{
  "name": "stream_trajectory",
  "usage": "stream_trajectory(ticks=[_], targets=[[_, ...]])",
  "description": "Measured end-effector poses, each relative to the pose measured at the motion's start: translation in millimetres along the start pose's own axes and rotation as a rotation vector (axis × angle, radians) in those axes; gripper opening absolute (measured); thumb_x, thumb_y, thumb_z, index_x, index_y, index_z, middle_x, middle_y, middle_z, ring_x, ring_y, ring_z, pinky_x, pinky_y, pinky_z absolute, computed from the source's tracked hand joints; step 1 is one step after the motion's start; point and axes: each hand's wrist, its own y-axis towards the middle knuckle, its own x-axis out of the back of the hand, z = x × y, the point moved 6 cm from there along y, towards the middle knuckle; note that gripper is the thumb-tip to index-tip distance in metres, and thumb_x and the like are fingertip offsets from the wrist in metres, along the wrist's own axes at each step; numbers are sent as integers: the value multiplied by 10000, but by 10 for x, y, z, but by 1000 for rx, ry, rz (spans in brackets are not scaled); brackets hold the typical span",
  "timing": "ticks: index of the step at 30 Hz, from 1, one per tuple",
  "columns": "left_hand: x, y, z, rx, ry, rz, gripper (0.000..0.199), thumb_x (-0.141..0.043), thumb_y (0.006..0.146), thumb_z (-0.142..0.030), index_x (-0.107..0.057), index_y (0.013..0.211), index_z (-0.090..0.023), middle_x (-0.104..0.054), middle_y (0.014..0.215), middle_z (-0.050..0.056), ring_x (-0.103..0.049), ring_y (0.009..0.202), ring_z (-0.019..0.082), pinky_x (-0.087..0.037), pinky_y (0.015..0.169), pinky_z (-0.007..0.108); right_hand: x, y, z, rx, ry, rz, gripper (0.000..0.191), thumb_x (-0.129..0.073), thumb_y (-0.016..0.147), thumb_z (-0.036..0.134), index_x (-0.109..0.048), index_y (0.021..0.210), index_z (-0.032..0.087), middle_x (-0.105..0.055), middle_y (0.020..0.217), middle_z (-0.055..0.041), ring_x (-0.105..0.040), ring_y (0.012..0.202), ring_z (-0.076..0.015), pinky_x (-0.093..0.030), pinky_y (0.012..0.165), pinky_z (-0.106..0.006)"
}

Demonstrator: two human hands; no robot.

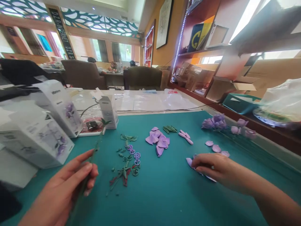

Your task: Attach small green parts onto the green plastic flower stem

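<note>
A green stem (94,157) is gripped in the closed left hand (68,185), left of the petal pile (158,140). Loose petals (191,163), right of the pile, are pressed under the right hand's (211,166) curled fingers.

White printed boxes (37,131) are stacked at the left edge of the teal mat (164,194), and a smaller opened box (108,110) is stood upright behind them. A heap of purple petals (158,141) is laid mid-mat, with a bundle of short green rods (169,129) just beside it. Small green and purple round parts (131,155) are scattered nearer. Finished purple flowers (217,122) are laid at the right edge. A teal tray (240,103) and what may be a plastic bag (282,103) are seen on the side shelf.
</note>
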Motion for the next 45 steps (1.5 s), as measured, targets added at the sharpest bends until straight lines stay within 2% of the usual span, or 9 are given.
stream_trajectory(ticks=[3, 6, 9, 12, 17, 25, 31, 35, 45], targets=[[-62, -69, -37, 20, -69, 103, 552, -785, 580, -380, -602, 1086, -254, -633, 624, -41, -500, 540, 141, -415, 440, 233, -186, 297, 392, 133, -34, 52, 243, -444, 897, 299, -685, 916, 272, -713, 901, -27, -634, 809, -194, -457, 698, -278], [-56, -89, -53, -5, -88, 124, 542, -753, 624, -374, -588, 1116, -219, -621, 629, -34, -495, 531, 133, -407, 437, 227, -245, 628, 750, 238, -91, 26, 259, -438, 898, 243, -686, 966, 263, -717, 969, -29, -638, 880, -198, -460, 754, -292], [-36, -80, -55, -10, -104, 133, 529, -719, 681, -364, -564, 1162, -210, -610, 641, -36, -498, 540, 127, -406, 449, 222, -302, 983, 1020, 249, -152, 30, 290, -443, 886, 176, -685, 1035, 234, -721, 987, -45, -649, 868, -196, -474, 742, -289], [14, -57, -69, -9, -123, 117, 537, -702, 713, -364, -542, 1203, -213, -606, 655, -36, -500, 548, 126, -407, 457, 223, -431, 1326, 1183, 233, -225, 32, 339, -413, 900, 145, -672, 1102, 230, -728, 987, -49, -668, 840, -185, -487, 716, -270], [96, -9, -70, 2, -149, 99, 517, -686, 736, -351, -542, 1214, -215, -605, 656, -33, -508, 543, 127, -409, 460, 234, -752, 1717, 1238, 267, -329, -5, 370, -431, 885, 107, -641, 1161, 234, -671, 1173, -74, -633, 1016, -217, -466, 825, -301], [91, 30, -44, 18, -166, 115, 478, -668, 755, -338, -553, 1202, -212, -598, 645, -33, -497, 531, 119, -404, 455, 230, -1042, 1739, 1246, 342, -364, -17, 445, -410, 871, 43, -599, 1227, 232, -633, 1113, -101, -604, 989, -224, -451, 795, -298], [109, 41, 4, 32, -150, 133, 446, -658, 790, -358, -556, 1209, -247, -609, 673, -28, -518, 552, 122, -424, 465, 230, -903, 1722, 1195, 325, -221, -35, 381, -381, 926, 130, -632, 1190, 240, -645, 1157, -79, -628, 979, -209, -466, 813, -303], [122, 57, 9, 48, -172, 114, 412, -665, 783, -341, -572, 1173, -247, -607, 650, -33, -509, 534, 117, -422, 457, 225, -821, 1725, 1114, 297, -200, 12, 332, -431, 894, 142, -679, 1089, 247, -706, 1078, -41, -649, 943, -201, -473, 785, -285], [111, 29, 5, 93, -207, 93, 362, -627, 813, -294, -567, 1165, -237, -604, 636, -35, -487, 518, 108, -397, 453, 219, -955, 1747, 1115, 272, -171, 117, 213, -581, 753, 128, -673, 930, 205, -701, 847, -33, -623, 751, -185, -424, 638, -269]])
